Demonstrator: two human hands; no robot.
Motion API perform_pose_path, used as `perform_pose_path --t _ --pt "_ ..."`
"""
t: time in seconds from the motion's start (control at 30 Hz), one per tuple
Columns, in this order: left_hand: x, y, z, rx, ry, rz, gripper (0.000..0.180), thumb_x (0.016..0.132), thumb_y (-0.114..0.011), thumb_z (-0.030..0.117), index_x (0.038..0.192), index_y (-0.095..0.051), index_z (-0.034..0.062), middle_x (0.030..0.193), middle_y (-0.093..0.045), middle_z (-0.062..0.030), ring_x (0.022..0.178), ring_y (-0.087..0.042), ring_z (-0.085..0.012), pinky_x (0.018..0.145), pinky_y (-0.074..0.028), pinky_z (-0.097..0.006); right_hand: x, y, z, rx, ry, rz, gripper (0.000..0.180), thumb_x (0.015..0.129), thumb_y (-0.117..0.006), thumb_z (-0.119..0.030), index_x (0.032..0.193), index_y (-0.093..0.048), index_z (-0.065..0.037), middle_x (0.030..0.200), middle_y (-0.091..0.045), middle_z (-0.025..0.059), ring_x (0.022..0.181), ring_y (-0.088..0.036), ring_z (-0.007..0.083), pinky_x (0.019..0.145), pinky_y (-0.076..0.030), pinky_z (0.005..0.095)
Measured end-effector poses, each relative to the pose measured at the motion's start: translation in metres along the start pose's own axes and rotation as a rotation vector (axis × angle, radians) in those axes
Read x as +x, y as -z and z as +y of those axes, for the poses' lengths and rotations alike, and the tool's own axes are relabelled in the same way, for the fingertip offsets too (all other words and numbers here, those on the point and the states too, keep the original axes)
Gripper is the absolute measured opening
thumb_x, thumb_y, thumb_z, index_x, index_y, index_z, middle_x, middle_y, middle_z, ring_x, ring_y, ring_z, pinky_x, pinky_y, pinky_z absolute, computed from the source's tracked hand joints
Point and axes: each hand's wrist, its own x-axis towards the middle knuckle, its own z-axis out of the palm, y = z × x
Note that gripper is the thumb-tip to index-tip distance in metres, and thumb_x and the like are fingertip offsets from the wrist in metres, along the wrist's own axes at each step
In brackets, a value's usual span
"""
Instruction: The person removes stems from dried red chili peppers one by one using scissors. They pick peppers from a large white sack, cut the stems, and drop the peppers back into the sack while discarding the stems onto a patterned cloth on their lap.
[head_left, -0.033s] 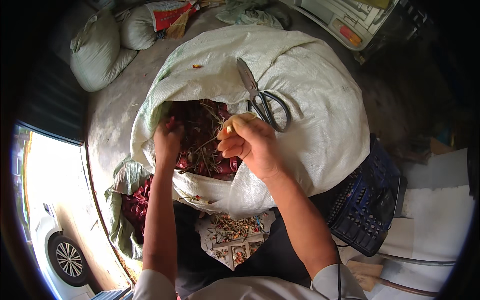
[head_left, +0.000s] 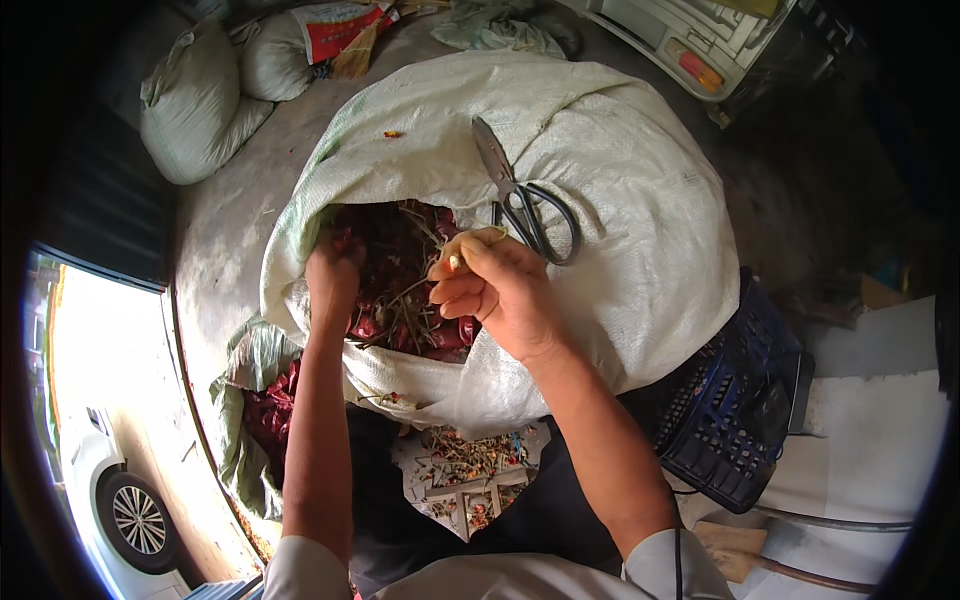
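The thumb and the bent forefinger of the right hand [head_left: 508, 295] are pinched together on a small pale piece [head_left: 456, 262], which sits between their tips, while its other fingers curl just below it. This hand is raised over the right edge of the opening of a big white woven sack [head_left: 650, 215]. The left hand [head_left: 334, 270] reaches into the left side of the same opening; its fingertips go among dark red peppers [head_left: 368, 326], so I cannot tell whether they are closed on something. Thin dry stems [head_left: 408, 325] lie over the peppers, between the two hands. Just beyond the right hand, black-handled scissors [head_left: 519, 196] rest on top of the sack, with the blades pointing away from the person. Farther out, a greenish sack [head_left: 243, 375] with more red contents stands near the left forearm, and a dark blue plastic basket [head_left: 725, 410] is to the right of the white sack. Between the legs, plant scraps [head_left: 465, 452] are scattered low down.
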Motion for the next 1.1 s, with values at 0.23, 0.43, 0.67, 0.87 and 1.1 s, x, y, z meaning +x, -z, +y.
perform_pose_path --t 0.23,0.43,0.67,0.87,1.1 --pt "0.076 -0.023 -0.066 0.691 -0.31 0.078 0.044 0.079 -0.07 0.011 0.12 -0.058 -0.0012 0.107 -0.067 -0.0254 0.105 -0.064 -0.0412 0.092 -0.048 -0.048 0.007 -0.002 0.001 0.1 -0.003 0.033 0.016 0.097 -0.059 -0.015 0.108 -0.062 -0.004 0.099 -0.069 0.0104 0.087 -0.073 0.02 0.07 -0.063 0.0293" --pt "0.032 -0.021 0.001 0.312 -0.309 0.113 0.03 0.078 -0.07 0.007 0.107 -0.064 0.0018 0.097 -0.068 -0.0214 0.09 -0.066 -0.0374 0.08 -0.051 -0.045 0.007 0.009 -0.001 -0.048 -0.051 0.183 0.016 0.096 -0.058 -0.012 0.108 -0.061 -0.003 0.099 -0.067 0.0102 0.088 -0.071 0.0199 0.073 -0.061 0.0307" --pt "-0.05 -0.008 0.066 0.32 -0.484 -0.063 0.013 0.077 -0.065 -0.006 0.083 -0.058 0.002 0.074 -0.066 -0.0123 0.069 -0.066 -0.0257 0.063 -0.051 -0.034 0.003 0.007 0.0 -0.443 -0.152 0.282 0.018 0.097 -0.055 -0.016 0.107 -0.062 -0.003 0.098 -0.065 0.009 0.083 -0.067 0.0167 0.069 -0.06 0.0305" --pt "-0.09 0.006 0.078 0.054 -0.276 -0.452 0.021 0.075 -0.074 -0.004 0.087 -0.058 0.004 0.078 -0.06 -0.0044 0.072 -0.057 -0.0143 0.067 -0.046 -0.029 0.003 0.008 0.008 -0.74 -0.188 0.278 0.034 0.092 -0.07 -0.033 0.092 -0.064 0.001 0.068 -0.064 0.0063 0.064 -0.066 0.0154 0.051 -0.052 0.03" --pt "-0.079 0.007 0.072 -0.007 -0.236 -0.629 0.025 0.075 -0.077 0.002 0.088 -0.056 0.0047 0.079 -0.057 -0.004 0.072 -0.052 -0.0158 0.069 -0.046 -0.03 0.008 0.005 0.017 -1.36 -0.034 0.153 0.037 0.089 -0.068 -0.033 0.083 -0.065 0.003 0.081 -0.068 0.0248 0.077 -0.068 0.0403 0.068 -0.051 0.0463"
